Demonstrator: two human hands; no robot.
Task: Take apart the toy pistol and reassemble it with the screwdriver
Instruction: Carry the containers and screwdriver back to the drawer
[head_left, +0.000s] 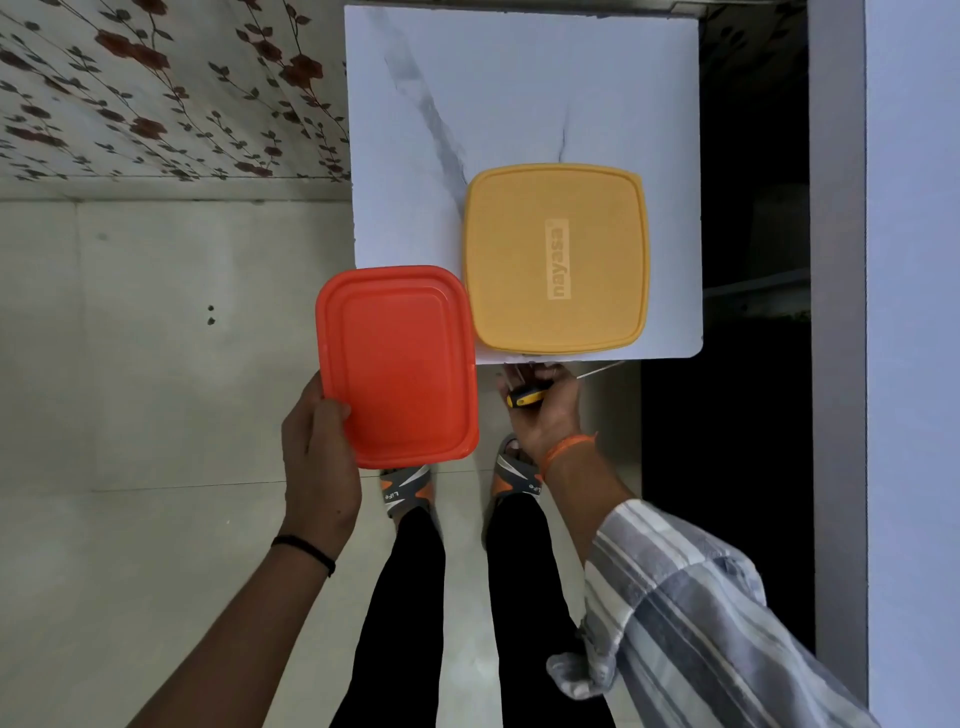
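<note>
I am looking straight down over the white marble-patterned square tabletop (519, 104), which I am using as my landmark. A yellow-orange rounded-square plastic box with its lid on (556, 260) is sitting on the tabletop's near right part, its near edge almost at the tabletop's near edge. The word "nayasa" is reading along the lid.

The left hand (319, 452) is gripping a red-orange rounded-rectangular plastic lidded box (397, 366) by its near left corner, thumb curled over the top, the other fingers hidden underneath. This box is hanging off the tabletop's near left corner, its far right corner overlapping the tabletop and lying just beside the yellow-orange box. I cannot tell whether it is resting on the tabletop or held above it.

The right hand (540, 410) is just below the tabletop's near edge, under the yellow-orange box, fingers clenching round a screwdriver with a yellow-and-black handle (527, 397). Its thin metal shaft is pointing right and slightly away along the tabletop's near edge.

I am not seeing the toy pistol anywhere; both boxes are closed, so I cannot tell where it is.

An orange thread band (566, 449) is circling the right wrist, a black band (304, 553) the left. A grey-and-white striped sleeve (691, 613) is covering the right forearm. Below the tabletop, black trousers (405, 613) and grey-and-orange sandals (402, 488) are standing on a pale tiled floor (130, 364).
</note>
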